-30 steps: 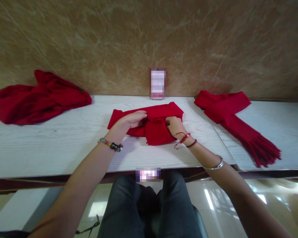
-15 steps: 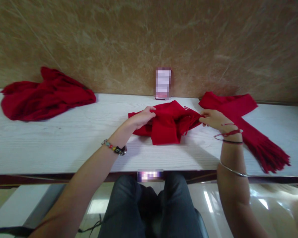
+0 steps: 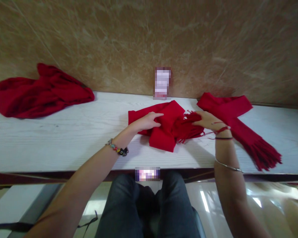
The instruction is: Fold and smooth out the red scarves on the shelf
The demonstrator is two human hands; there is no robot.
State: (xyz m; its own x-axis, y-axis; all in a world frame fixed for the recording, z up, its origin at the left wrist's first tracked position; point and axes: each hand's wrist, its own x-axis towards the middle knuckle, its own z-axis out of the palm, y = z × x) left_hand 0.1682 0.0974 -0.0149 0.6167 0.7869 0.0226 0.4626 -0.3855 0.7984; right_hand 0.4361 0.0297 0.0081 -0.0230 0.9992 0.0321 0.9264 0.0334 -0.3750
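- Nearest me are the sitter's knees in dark jeans (image 3: 121, 205), tucked up to the front edge of a white wood-grain table (image 3: 76, 138).
- A beaded bracelet (image 3: 118, 148) circles the left wrist; on the right arm I see a red cord bracelet (image 3: 223, 129) and a silver bangle (image 3: 227, 166).
- The left hand (image 3: 151, 121) is open, thumb and fingers spread apart, resting on the folded part of a red fringed scarf (image 3: 170, 114).
- That scarf lies on the table between the two hands, one folded flap angled toward the sitter, its fringe (image 3: 191, 127) bunched out to the right.
- The right hand (image 3: 210, 120) is at that fringe, fingertips touching it; whether they pinch any strands, I can't tell.
- I'd judge the step in hand to be arranging the scarf's fringed end; the next move calls for a steady left hand on the folds and a light touch among the strands.
- Just beyond the right hand, a second red scarf (image 3: 245, 132) lies crossed over itself, fringe toward the sitter.
- Well off to the left is a rumpled heap of red cloth (image 3: 44, 96).
- Farthest back, a small blurred-out panel (image 3: 162, 82) stands against the brown marbled wall (image 3: 149, 39).
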